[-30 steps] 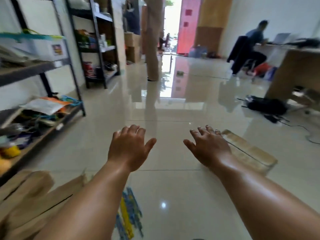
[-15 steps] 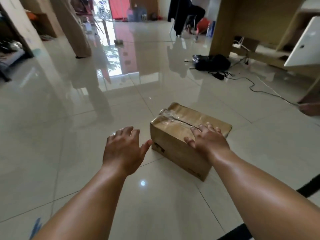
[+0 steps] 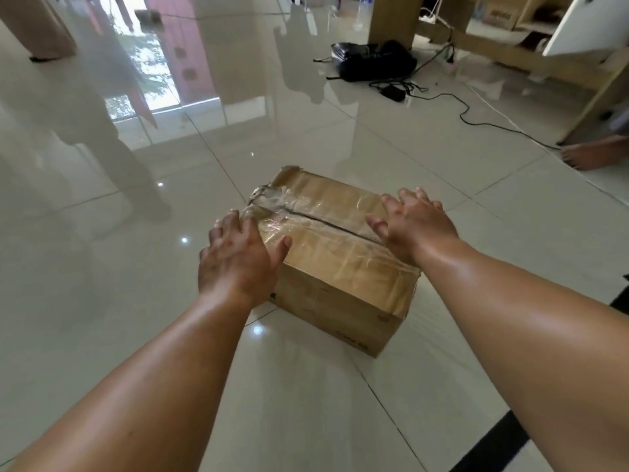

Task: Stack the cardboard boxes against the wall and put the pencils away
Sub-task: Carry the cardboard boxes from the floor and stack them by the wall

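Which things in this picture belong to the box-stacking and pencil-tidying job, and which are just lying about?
Job in hand: cardboard box; left hand; right hand. No pencils show.

Lying about: black bag; wooden desk; white panel; another person's bare foot.

Open floor [image 3: 102,301] spreads left of the cardboard box [image 3: 340,277] and on its near side. Toward the far right a black bag [image 3: 372,61], a trailing cable [image 3: 466,119] and a wooden desk frame [image 3: 391,22] crowd the floor; someone's bare foot [image 3: 595,155] rests at the right edge.
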